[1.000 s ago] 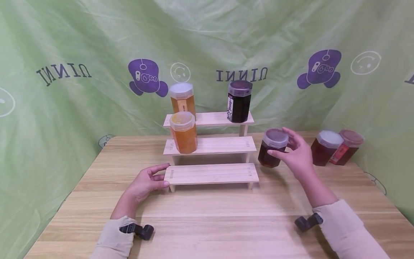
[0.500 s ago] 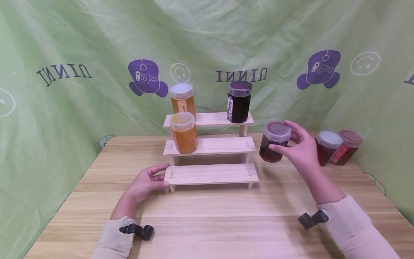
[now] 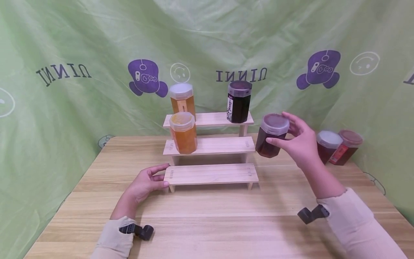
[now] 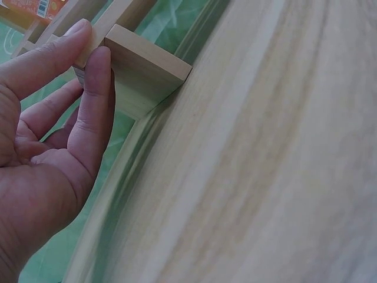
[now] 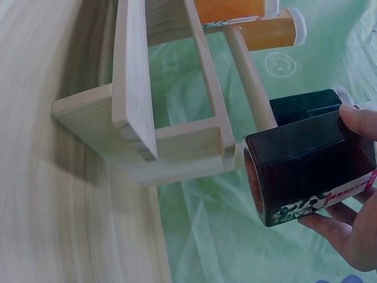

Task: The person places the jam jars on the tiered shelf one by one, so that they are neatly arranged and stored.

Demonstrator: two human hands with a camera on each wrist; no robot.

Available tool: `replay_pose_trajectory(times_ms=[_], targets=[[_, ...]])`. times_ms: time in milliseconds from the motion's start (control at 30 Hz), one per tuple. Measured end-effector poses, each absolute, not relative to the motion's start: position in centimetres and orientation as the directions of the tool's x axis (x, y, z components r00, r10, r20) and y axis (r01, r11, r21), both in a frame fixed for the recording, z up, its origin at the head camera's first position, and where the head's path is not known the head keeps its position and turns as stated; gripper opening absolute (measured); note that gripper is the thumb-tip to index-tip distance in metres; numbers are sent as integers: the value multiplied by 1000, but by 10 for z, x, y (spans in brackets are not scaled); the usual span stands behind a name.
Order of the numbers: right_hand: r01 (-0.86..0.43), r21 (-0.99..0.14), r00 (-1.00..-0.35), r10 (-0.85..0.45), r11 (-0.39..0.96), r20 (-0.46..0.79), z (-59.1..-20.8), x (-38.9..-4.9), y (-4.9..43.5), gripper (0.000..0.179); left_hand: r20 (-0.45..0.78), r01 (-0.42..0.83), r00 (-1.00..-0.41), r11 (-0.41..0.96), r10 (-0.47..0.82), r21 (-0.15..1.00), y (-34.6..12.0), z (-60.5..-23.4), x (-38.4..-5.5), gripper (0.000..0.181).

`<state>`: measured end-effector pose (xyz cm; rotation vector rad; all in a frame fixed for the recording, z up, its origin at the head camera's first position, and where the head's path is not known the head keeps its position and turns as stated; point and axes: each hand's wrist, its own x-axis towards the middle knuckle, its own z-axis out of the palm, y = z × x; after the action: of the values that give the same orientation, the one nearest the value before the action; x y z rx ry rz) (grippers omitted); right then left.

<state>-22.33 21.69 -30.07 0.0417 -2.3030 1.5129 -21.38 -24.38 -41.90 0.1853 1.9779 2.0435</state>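
Note:
My right hand point(image 3: 300, 145) grips a jar of dark red jam point(image 3: 263, 142) with a translucent lid, thumb in front and fingers behind. The jar is raised, just right of the middle step of a three-step wooden display stand point(image 3: 210, 174). Its printed label shows on the underside of the jar point(image 5: 312, 171) in the right wrist view. With thumb and fingers, my left hand point(image 3: 142, 185) holds the left end of the lowest step. An orange jar point(image 3: 184, 138) stands on the middle step. Another orange jar point(image 3: 182, 95) and a dark purple jar point(image 3: 239, 104) occupy the top step.
Two more red jars stand at the table's right, a white-lidded jar point(image 3: 328, 145) and a red-lidded jar point(image 3: 346, 147), close together. The wooden table point(image 3: 207, 223) reaches back to a green printed curtain point(image 3: 200, 36).
The right hand has lifted the dark red jar higher and brought it slightly left toward the stand. My left hand stays put on the lowest step.

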Motion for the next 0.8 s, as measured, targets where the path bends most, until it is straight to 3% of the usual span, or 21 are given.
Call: replay_pose_trajectory(times_ms=[800], targets=[[-242,-917,-954,94,317,284,-303,-240,185,91,-94,-102,-945,-11,314,995,-246,-420,-214,79]])
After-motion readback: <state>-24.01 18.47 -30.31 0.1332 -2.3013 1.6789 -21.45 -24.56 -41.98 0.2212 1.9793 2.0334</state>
